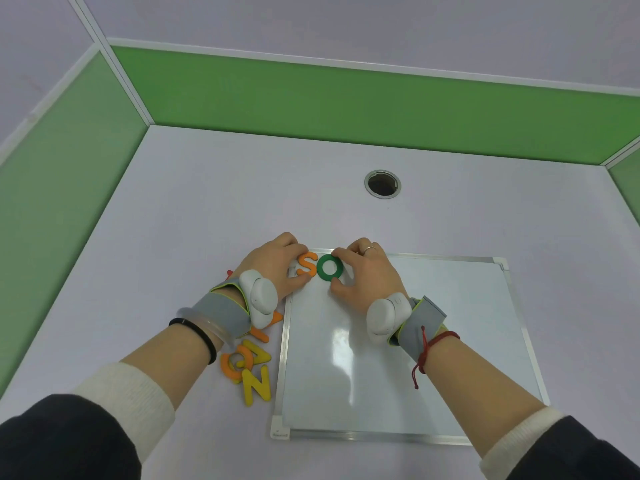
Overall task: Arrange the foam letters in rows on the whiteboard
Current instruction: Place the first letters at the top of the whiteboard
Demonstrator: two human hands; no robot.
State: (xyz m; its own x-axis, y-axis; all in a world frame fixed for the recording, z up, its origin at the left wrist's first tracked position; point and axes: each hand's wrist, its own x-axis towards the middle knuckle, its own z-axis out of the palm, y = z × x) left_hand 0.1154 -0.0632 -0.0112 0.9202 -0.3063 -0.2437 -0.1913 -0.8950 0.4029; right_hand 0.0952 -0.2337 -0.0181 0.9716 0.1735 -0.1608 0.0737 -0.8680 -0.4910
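Observation:
A whiteboard (433, 341) with a metal frame lies flat on the table in front of me. At its far left corner sit an orange S (307, 263) and a green O (329, 267), side by side. My left hand (277, 263) pinches the S between thumb and fingers. My right hand (363, 268) grips the O the same way. Left of the board lies a pile of loose foam letters (247, 362): a yellow N (256, 386), a yellow A, orange pieces, partly hidden under my left wrist.
The table (207, 202) is pale lilac, walled by green partitions (311, 98) at the back and both sides. A round metal-rimmed cable hole (382, 183) sits beyond the board. White devices are strapped to both wrists.

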